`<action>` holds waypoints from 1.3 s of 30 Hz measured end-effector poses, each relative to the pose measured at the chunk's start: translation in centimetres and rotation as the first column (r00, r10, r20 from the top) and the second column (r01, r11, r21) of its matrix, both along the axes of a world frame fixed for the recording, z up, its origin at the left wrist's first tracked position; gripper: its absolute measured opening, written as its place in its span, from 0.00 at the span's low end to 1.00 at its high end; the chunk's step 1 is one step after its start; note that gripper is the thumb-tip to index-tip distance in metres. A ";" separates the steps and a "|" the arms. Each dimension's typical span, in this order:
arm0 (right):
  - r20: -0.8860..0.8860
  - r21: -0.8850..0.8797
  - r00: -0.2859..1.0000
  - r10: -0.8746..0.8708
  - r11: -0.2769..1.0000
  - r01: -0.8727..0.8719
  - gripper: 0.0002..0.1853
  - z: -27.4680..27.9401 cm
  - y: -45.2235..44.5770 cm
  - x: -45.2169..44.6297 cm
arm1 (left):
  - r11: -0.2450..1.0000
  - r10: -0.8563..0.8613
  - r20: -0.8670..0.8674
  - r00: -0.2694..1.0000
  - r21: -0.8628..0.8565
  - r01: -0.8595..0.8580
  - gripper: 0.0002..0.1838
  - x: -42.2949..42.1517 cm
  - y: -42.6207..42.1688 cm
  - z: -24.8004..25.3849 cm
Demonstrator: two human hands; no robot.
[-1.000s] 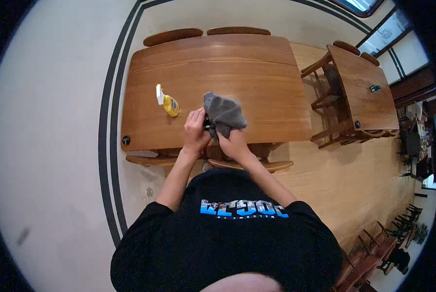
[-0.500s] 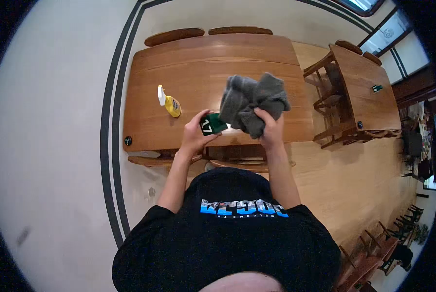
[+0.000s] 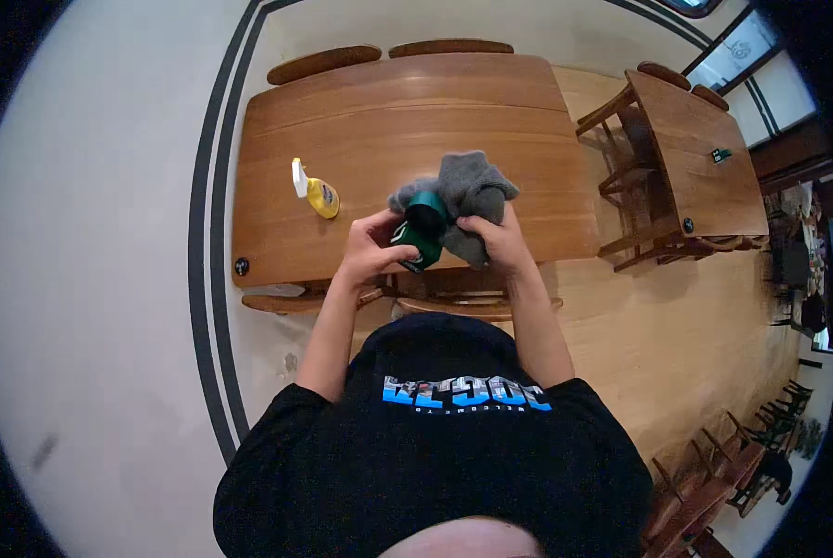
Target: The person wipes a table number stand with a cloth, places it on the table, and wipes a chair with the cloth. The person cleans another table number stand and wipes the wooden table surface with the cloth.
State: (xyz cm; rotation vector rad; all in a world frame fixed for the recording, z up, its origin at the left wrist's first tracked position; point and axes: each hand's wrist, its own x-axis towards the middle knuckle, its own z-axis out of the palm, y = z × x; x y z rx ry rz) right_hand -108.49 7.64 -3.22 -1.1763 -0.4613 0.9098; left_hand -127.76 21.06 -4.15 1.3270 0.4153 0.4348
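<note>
My left hand (image 3: 370, 249) is closed on a dark green number sign (image 3: 414, 246), tilted above the near edge of the wooden table (image 3: 379, 130). In my right hand (image 3: 503, 240) is a bunched grey cloth (image 3: 477, 191), with part of it lying behind the sign. The cloth touches the sign or hangs right beside it; the exact contact is hidden. A yellow spray bottle with a white head (image 3: 322, 197) stands on the table to the left of both hands.
A small black disc (image 3: 241, 266) lies at the table's near left corner. Chairs (image 3: 323, 64) line its far and near sides. To the right stands a second table (image 3: 700, 158) with a small green sign (image 3: 720, 155) and another black disc (image 3: 688, 225).
The sign, first mostly hidden by the cloth, came into view and has now turned in my left hand. My right hand moved the cloth right and up, then back against the sign.
</note>
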 end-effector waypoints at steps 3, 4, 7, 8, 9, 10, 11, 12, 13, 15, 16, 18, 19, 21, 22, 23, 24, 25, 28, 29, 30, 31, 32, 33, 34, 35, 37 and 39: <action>-0.044 0.009 0.997 0.061 0.998 -0.060 0.20 -0.2 -0.6 0.8 | 0.997 0.034 0.079 0.996 -0.069 -0.028 0.33 0.2 0.0 0.2; -0.057 0.011 0.995 0.085 0.996 -0.084 0.20 -0.2 -0.6 1.0 | 0.995 0.050 0.106 0.993 -0.094 -0.040 0.33 0.2 -0.1 0.2; -0.064 -0.029 0.997 0.043 0.999 -0.045 0.21 -0.1 0.0 1.0 | 0.995 0.042 0.080 0.996 -0.089 -0.035 0.31 1.0 -1.0 -0.2; -0.067 -0.049 0.997 0.025 0.998 -0.028 0.21 0.0 0.2 1.0 | 0.996 0.041 0.066 0.997 -0.086 -0.035 0.31 1.2 -1.5 -0.4; -0.069 -0.064 0.998 0.005 0.998 -0.009 0.22 0.0 0.5 1.0 | 0.996 0.037 0.053 0.998 -0.078 -0.033 0.30 1.5 -1.6 -0.5; -0.069 -0.058 0.998 0.006 0.998 -0.010 0.22 0.0 0.3 1.2 | 0.997 0.038 0.053 0.998 -0.073 -0.034 0.30 1.8 -1.7 -0.7; -0.098 -0.021 0.994 -0.051 0.999 0.049 0.22 -0.1 -0.3 1.6 | 0.989 0.126 0.090 0.988 -0.089 -0.118 0.30 2.2 -2.0 -1.0; -0.127 0.014 0.986 -0.106 0.994 0.109 0.22 -0.4 -1.1 2.0 | 0.973 0.214 0.127 0.968 -0.109 -0.201 0.30 2.5 -2.2 -1.3; -0.157 0.045 0.975 -0.156 0.985 0.165 0.22 -0.6 -1.9 2.3 | 0.949 0.304 0.163 0.939 -0.136 -0.284 0.30 2.9 -2.4 -1.6; -0.184 0.070 0.964 -0.191 0.976 0.207 0.22 -1.2 -2.9 2.3 | 0.911 0.406 0.197 0.892 -0.171 -0.376 0.29 3.3 -2.8 -1.9; -0.317 0.153 0.944 -0.096 0.977 0.151 0.22 -1.6 -3.5 2.0 | 0.908 0.405 0.145 0.903 -0.185 -0.377 0.30 3.4 -2.9 -1.9; -0.541 0.327 0.833 0.112 0.941 0.086 0.21 -2.7 -4.7 1.3 | 0.904 0.388 0.037 0.921 -0.211 -0.372 0.30 3.7 -3.4 -1.8; -0.625 0.412 0.749 0.221 0.908 0.077 0.21 -3.5 -5.2 1.2 | 0.902 0.372 -0.019 0.928 -0.226 -0.367 0.30 3.8 -3.7 -1.8; 0.491 0.033 0.871 -0.004 0.999 -0.014 0.23 -6.9 -5.2 0.5 | 0.925 0.332 -0.051 0.942 -0.176 -0.336 0.30 4.2 -4.3 -2.6; 0.490 0.030 0.872 -0.002 0.999 -0.014 0.23 -6.4 -5.0 0.4 | 0.944 0.296 -0.084 0.952 -0.123 -0.305 0.30 4.2 -4.5 -3.1; 0.582 0.064 0.812 0.044 0.993 -0.100 0.25 -5.6 -4.5 0.5 | 0.960 0.262 -0.118 0.958 -0.069 -0.271 0.31 4.1 -4.5 -3.5; 0.668 0.089 0.739 0.082 0.978 -0.189 0.27 -5.1 -4.4 0.7 | 0.972 0.231 -0.152 0.961 -0.015 -0.236 0.31 4.1 -4.6 -3.8; 0.669 0.089 0.739 0.084 0.977 -0.192 0.27 -5.2 -4.8 1.1 | 0.971 0.234 -0.152 0.960 -0.015 -0.239 0.31 4.1 -4.8 -3.6; 0.703 0.039 0.696 0.147 0.969 -0.243 0.26 -5.4 -5.9 1.6 | 0.945 0.322 -0.023 0.947 0.068 -0.320 0.31 3.5 -5.0 -3.0; 0.715 0.024 0.679 0.168 0.964 -0.263 0.26 -5.5 -5.9 1.7 | 0.932 0.350 0.023 0.936 0.095 -0.351 0.31 3.3 -5.1 -3.0; 0.717 0.026 0.676 0.171 0.962 -0.271 0.26 -5.1 -5.8 1.8 | 0.928 0.358 0.025 0.933 0.097 -0.359 0.31 3.3 -5.5 -3.1; 0.769 0.062 0.626 0.130 0.959 -0.275 0.27 -4.6 -5.7 2.0 | 0.927 0.366 0.006 0.931 0.082 -0.365 0.29 3.2 -6.1 -3.6; 0.816 0.099 0.572 0.082 0.955 -0.279 0.27 -3.9 -5.6 2.2 | 0.927 0.371 -0.012 0.928 0.067 -0.370 0.28 3.3 -6.8 -4.0; 0.857 0.136 0.515 0.031 0.949 -0.283 0.28 -3.3 -5.4 2.4 | 0.927 0.374 -0.029 0.927 0.053 -0.373 0.27 3.5 -7.2 -4.4; 0.890 0.172 0.456 -0.023 0.942 -0.288 0.29 -3.0 -5.4 2.6 | 0.927 0.375 -0.047 0.926 0.038 -0.373 0.26 3.7 -7.3 -4.8; 0.890 0.173 0.455 -0.024 0.941 -0.290 0.29 -3.0 -5.7 2.6 | 0.926 0.376 -0.046 0.925 0.039 -0.375 0.26 3.7 -7.3 -4.5; 0.516 0.097 0.853 0.083 0.983 -0.154 0.27 -3.7 -6.8 2.2 | 0.930 0.367 -0.074 0.927 0.022 -0.366 0.28 3.1 -6.7 -3.8; -0.023 -0.044 0.997 0.075 0.996 -0.076 0.25 -4.1 -7.3 1.9 | 0.934 0.355 -0.103 0.929 0.010 -0.356 0.30 2.4 -6.0 -3.2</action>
